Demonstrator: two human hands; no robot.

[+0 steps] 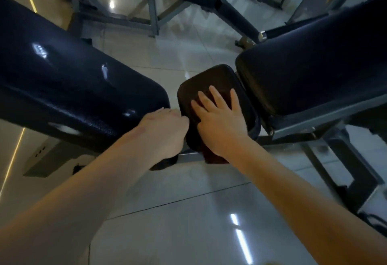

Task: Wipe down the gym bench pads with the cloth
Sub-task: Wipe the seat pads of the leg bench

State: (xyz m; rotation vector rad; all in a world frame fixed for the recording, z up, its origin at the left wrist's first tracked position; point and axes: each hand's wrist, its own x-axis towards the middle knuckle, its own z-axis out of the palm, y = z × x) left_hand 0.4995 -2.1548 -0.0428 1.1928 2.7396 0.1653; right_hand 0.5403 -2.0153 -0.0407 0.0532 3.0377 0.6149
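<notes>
Fingers [217,99] of right hand [219,126] spread flat, pressing cloth [216,158] under them onto seat pad [209,76] | left hand [165,130] curled beside them at pad edge; I cannot tell its grip.

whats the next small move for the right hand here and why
Probably slide the right hand, flat on the cloth, forward toward the far edge of the small pad: that part lies bare beyond the fingertips, while the left hand rests against the pad's side.

Dark red cloth [215,157], navy bench pads [73,88]
</notes>
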